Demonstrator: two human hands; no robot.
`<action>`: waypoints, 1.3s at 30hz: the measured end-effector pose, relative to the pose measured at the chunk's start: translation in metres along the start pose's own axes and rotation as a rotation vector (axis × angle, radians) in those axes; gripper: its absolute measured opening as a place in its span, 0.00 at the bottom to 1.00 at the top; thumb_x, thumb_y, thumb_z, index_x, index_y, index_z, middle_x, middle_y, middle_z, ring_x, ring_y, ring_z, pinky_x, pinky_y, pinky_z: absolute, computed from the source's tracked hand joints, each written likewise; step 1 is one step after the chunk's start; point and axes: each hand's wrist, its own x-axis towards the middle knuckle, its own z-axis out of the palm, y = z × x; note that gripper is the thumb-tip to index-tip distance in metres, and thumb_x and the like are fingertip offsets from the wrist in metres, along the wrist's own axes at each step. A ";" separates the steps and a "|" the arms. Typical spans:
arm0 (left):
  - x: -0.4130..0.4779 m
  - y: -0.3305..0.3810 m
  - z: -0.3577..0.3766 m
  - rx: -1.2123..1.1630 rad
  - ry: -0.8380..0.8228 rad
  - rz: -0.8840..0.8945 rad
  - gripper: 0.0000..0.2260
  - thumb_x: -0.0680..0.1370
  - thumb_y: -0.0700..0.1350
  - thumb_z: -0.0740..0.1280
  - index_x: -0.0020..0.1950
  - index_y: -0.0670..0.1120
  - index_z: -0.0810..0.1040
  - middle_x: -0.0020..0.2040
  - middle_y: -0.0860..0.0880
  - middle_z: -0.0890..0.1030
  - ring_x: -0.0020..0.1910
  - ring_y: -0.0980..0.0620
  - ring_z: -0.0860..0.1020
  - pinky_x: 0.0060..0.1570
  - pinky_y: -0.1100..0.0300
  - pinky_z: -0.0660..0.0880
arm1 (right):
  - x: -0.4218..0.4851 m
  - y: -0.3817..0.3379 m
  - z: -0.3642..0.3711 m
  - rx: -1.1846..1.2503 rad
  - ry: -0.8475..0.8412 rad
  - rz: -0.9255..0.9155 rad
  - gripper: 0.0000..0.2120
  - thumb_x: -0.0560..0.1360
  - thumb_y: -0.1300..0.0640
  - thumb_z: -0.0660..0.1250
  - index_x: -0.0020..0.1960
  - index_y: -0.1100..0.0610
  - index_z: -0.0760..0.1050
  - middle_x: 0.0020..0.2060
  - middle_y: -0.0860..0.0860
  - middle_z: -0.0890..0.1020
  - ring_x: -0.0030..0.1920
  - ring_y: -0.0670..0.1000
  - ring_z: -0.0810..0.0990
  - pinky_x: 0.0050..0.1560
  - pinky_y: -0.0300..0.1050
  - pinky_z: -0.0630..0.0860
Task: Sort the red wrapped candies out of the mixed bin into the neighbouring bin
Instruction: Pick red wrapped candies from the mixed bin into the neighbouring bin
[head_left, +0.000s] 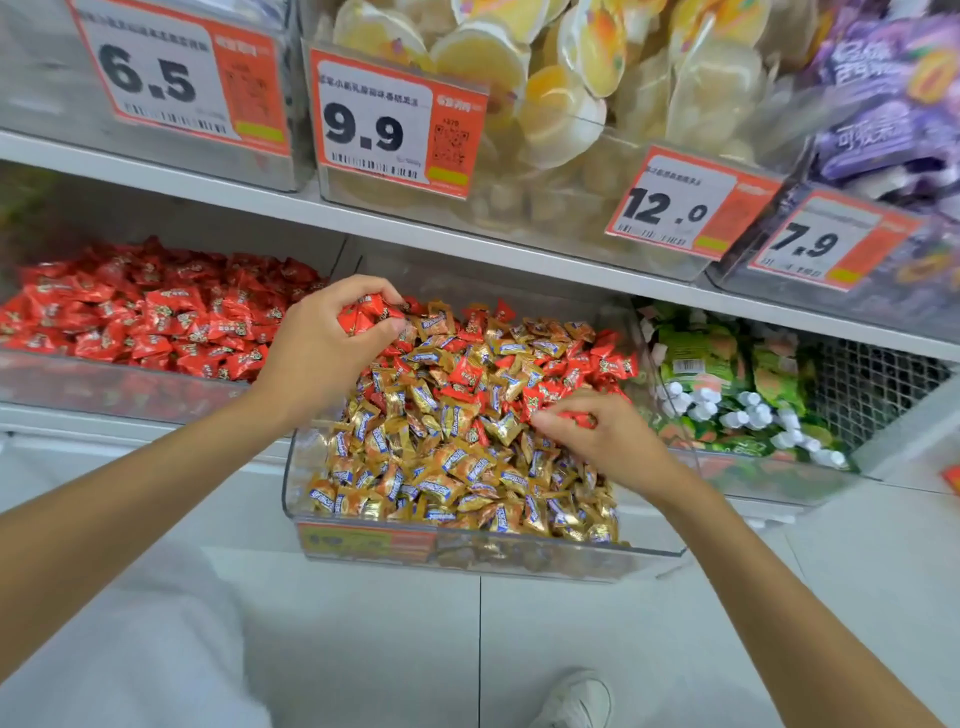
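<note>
Already the left hand (317, 353) clutched a bunch of red candies (363, 314) at the mixed bin's (467, 551) far left corner, just beside the red bin (104, 384) further left; the right hand (597, 436) pinched another red candy (579, 418) mid-bin, farther from it.

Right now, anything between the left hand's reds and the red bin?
Only the clear side walls where the mixed bin meets the red bin. The left hand grips red candies at the mixed bin's rear left corner; nothing else visible lies in between.
</note>
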 end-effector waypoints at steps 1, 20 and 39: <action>0.000 0.000 0.000 0.008 -0.004 0.001 0.05 0.75 0.50 0.70 0.50 0.58 0.78 0.44 0.67 0.78 0.39 0.36 0.78 0.44 0.45 0.76 | 0.006 0.000 -0.002 -0.015 0.046 -0.007 0.08 0.73 0.42 0.69 0.45 0.45 0.83 0.42 0.36 0.81 0.46 0.38 0.78 0.51 0.39 0.72; 0.000 0.006 -0.001 0.214 -0.125 0.066 0.06 0.76 0.52 0.69 0.52 0.61 0.77 0.53 0.61 0.79 0.27 0.59 0.72 0.35 0.57 0.73 | 0.014 -0.001 -0.019 0.017 0.097 0.073 0.04 0.78 0.59 0.66 0.45 0.60 0.75 0.43 0.48 0.79 0.28 0.33 0.74 0.29 0.28 0.68; 0.023 0.012 0.097 0.672 -0.554 0.203 0.18 0.71 0.56 0.73 0.59 0.55 0.76 0.48 0.57 0.74 0.48 0.53 0.74 0.40 0.58 0.72 | 0.000 0.025 0.007 -0.139 0.010 0.142 0.18 0.75 0.48 0.70 0.65 0.46 0.75 0.51 0.40 0.79 0.41 0.34 0.74 0.42 0.30 0.70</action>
